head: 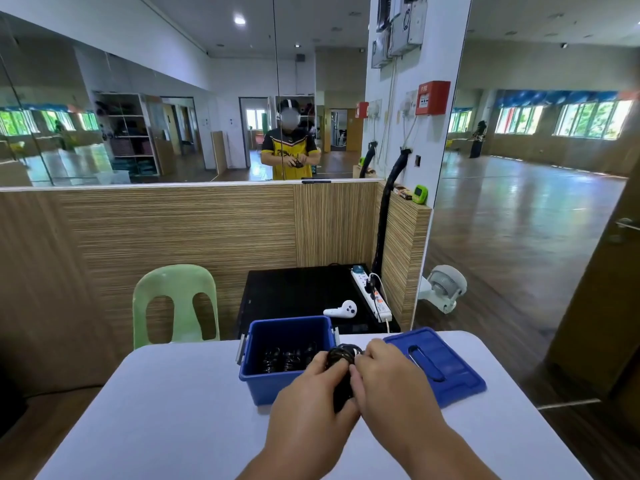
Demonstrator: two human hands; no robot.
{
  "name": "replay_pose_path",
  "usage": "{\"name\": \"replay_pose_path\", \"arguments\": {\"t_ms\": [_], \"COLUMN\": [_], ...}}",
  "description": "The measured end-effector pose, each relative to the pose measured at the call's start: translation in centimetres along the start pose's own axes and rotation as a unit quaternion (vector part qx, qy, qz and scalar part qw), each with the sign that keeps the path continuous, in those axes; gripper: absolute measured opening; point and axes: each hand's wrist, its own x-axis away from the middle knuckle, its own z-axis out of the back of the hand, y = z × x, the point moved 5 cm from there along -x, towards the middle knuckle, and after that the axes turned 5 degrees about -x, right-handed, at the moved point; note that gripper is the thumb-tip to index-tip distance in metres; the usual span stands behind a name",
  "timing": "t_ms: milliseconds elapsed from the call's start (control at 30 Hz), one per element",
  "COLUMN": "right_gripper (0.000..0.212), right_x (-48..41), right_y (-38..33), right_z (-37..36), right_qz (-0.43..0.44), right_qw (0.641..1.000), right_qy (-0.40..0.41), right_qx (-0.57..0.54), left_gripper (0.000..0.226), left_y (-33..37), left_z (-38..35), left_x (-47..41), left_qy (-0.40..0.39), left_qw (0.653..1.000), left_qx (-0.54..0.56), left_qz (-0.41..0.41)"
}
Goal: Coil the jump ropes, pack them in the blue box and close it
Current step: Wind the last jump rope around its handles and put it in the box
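Note:
A black jump rope (pixel 343 355) is bunched into a coil between my two hands, just in front of the blue box's right front corner. My left hand (pixel 311 400) grips its lower part, and my right hand (pixel 391 379) pinches it from the right. The open blue box (pixel 256 379) stands on the white table and holds several black coiled ropes (pixel 287 360). Its blue lid (pixel 436 365) lies flat on the table to the right of the box, handle slot facing up.
The white table (pixel 173 410) ends just behind the box. Beyond it stand a green plastic chair (pixel 176 303) and a black low table (pixel 298 292) with a white controller (pixel 341 310) and a power strip (pixel 370 292). A mirror wall rises behind.

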Motion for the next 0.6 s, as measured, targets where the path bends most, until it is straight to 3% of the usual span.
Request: {"name": "replay_pose_path", "arguments": {"t_ms": [133, 200, 333, 433, 533, 600], "right_gripper": [0.027, 0.022, 0.015, 0.024, 0.023, 0.019], "right_x": [-0.4, -0.2, 0.6, 1.0, 0.9, 0.8], "right_y": [0.1, 0.1, 0.7, 0.7, 1.1, 1.2], "right_z": [-1.1, -1.1, -1.4, -1.6, -2.0, -2.0], "right_qz": [-0.001, 0.003, -0.056, -0.128, -0.218, -0.216], "right_qw": [0.999, 0.999, 0.986, 0.960, 0.916, 0.917], "right_qy": [-0.029, 0.008, 0.037, 0.045, -0.012, -0.061], "right_qx": [-0.016, -0.035, -0.150, -0.243, -0.337, -0.331], "left_gripper": [0.035, 0.036, 0.040, 0.040, 0.035, 0.033], "left_y": [-0.5, -0.6, -0.7, -0.8, -1.0, -1.2], "left_z": [-0.2, -0.2, -0.4, -0.6, -0.9, -1.0], "left_x": [0.3, 0.4, 0.1, -0.2, -0.2, -0.2], "left_qy": [-0.004, -0.003, -0.005, -0.011, -0.019, -0.023], "left_qw": [1.000, 0.999, 0.999, 0.999, 0.999, 1.000], "left_qx": [-0.021, -0.036, -0.037, -0.038, -0.039, -0.020], "left_qz": [0.007, 0.009, 0.007, 0.000, -0.004, -0.003]}}
